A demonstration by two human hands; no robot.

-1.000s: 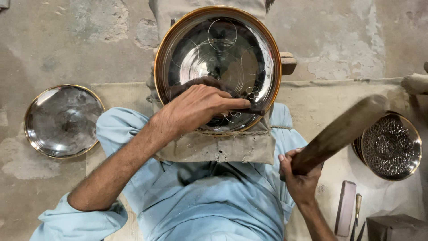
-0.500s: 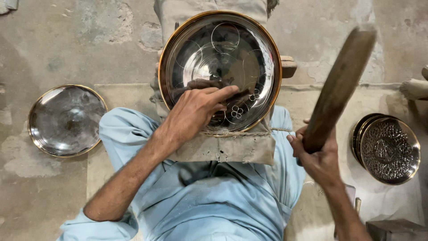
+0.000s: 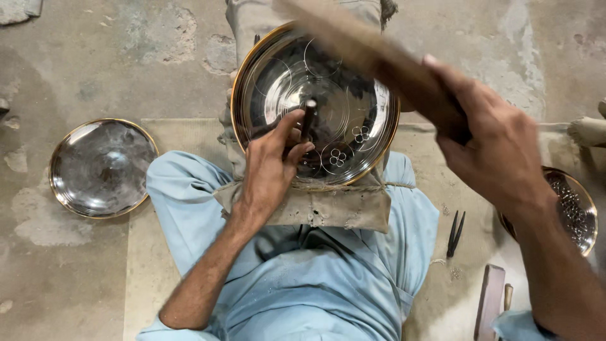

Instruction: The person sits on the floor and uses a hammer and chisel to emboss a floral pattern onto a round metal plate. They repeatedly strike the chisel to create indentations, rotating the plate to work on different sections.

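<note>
Plate, round, gilt-rimmed, is resting on the cloth-wrapped block between your knees. Your left hand is pinching a punch upright on it; your right hand is gripping a blurred wooden mallet above, crossing over the rim. Plain plate is lying left, patterned plate right, dark pliers beside your leg.

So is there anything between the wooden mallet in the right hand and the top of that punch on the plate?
Nothing visible. The right hand holds the wooden mallet raised above the metal plate, and the left hand grips the punch low, so its top end is bare.
</note>
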